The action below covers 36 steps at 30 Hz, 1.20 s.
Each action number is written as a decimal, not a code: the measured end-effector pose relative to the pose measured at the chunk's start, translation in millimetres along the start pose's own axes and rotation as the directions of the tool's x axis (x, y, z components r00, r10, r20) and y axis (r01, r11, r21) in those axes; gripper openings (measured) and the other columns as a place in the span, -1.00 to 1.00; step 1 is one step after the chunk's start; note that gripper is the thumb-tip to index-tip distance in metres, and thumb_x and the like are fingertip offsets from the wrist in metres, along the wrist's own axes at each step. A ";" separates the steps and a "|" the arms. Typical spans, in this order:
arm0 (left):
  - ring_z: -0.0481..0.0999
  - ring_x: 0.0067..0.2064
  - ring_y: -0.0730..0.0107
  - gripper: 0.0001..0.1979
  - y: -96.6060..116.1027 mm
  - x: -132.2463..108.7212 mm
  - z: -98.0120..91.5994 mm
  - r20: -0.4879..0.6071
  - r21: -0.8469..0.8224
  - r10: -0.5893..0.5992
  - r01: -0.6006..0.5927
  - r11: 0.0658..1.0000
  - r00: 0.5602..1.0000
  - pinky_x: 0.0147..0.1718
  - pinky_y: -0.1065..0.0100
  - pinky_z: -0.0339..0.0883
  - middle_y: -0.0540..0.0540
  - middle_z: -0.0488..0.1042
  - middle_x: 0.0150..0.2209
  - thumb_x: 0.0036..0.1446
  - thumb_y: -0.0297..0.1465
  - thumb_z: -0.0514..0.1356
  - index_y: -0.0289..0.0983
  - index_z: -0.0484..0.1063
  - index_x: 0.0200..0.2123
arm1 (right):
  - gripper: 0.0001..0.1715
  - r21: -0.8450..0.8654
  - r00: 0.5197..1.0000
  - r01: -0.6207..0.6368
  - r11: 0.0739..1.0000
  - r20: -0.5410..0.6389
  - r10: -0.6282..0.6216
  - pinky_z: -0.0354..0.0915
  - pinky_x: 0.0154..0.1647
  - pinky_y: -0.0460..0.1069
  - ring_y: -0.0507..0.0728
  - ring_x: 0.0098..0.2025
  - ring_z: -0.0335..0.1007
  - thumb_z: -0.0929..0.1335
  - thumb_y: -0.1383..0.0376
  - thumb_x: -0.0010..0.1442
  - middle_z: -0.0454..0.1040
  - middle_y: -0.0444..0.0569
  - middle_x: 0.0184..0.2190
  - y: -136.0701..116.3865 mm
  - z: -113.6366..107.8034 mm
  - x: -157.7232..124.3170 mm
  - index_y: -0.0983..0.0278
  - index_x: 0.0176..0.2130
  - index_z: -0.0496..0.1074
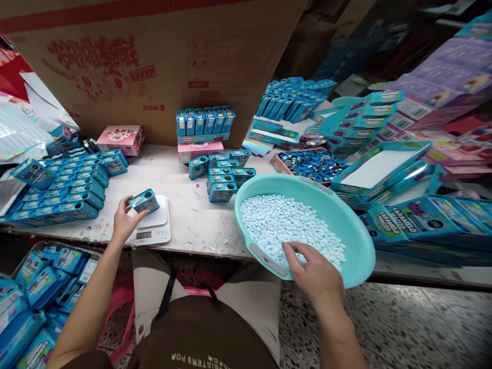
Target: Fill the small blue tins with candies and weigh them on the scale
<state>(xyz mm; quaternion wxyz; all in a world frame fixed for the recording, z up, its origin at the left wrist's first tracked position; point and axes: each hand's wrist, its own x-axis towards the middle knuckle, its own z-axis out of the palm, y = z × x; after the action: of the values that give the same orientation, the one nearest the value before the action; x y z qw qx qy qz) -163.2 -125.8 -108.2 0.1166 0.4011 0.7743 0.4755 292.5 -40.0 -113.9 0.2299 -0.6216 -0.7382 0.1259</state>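
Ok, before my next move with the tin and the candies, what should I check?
1. Tin gripped by left hand: ok.
2. Tin over the scale: ok.
3. Tin resting on the scale: cannot tell.
4. Scale readout legible: cannot tell, too small.
5. Right hand on the candies in the basin: ok.
6. Basin fully on the table: not ok, it overhangs the front edge.
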 end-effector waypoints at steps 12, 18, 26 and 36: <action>0.49 -0.05 0.26 -0.51 -45.6 -67.0 -33.3 -0.326 -0.164 -0.155 0.106 0.981 0.933 0.03 0.14 0.27 -0.20 0.48 -0.14 -0.03 -0.15 0.28 -0.29 0.36 -0.07 | -0.62 -0.014 0.999 -0.032 0.999 0.027 0.033 0.19 -0.36 -0.03 0.20 -0.23 0.44 0.23 0.07 0.17 0.55 0.04 -0.25 1.3 -0.1 -2.3 0.24 -0.33 0.50; 0.50 -0.08 0.27 -0.53 -60.9 -81.2 -38.4 -0.366 -0.169 -0.222 0.170 0.971 0.904 0.01 0.18 0.29 -0.18 0.50 -0.17 -0.02 -0.14 0.27 -0.29 0.39 -0.09 | -0.62 -0.045 0.999 -0.023 0.999 0.021 0.024 0.17 -0.38 -0.03 0.19 -0.26 0.43 0.22 0.07 0.18 0.55 0.04 -0.27 2.1 0.4 -3.4 0.24 -0.33 0.50; 0.49 -0.05 0.24 -0.57 -61.4 -81.5 -35.4 -0.345 -0.104 -0.186 0.159 0.982 0.920 0.00 0.17 0.30 -0.20 0.51 -0.14 0.02 -0.13 0.24 -0.29 0.41 -0.12 | -0.62 -0.040 0.999 -0.033 0.999 0.025 0.034 0.13 -0.44 -0.04 0.17 -0.29 0.42 0.22 0.06 0.17 0.55 0.02 -0.27 -0.7 -1.9 -3.5 0.22 -0.36 0.50; 0.33 0.13 0.08 -0.30 -13.4 -30.0 3.1 -0.167 0.177 0.029 0.001 0.984 0.986 0.08 0.11 0.22 -0.24 0.39 0.04 -0.20 -0.14 0.37 -0.25 0.31 0.03 | -0.60 0.000 1.000 0.017 1.000 -0.011 -0.017 0.19 -0.37 -0.03 0.18 -0.27 0.44 0.22 0.06 0.19 0.56 0.04 -0.28 0.1 0.4 -0.3 0.23 -0.35 0.50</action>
<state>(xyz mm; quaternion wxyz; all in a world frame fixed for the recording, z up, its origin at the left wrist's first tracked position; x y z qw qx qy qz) -148.7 -148.8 -127.0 0.0113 0.3737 0.8174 0.4383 292.4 -40.2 -114.4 0.2350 -0.6161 -0.7420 0.1208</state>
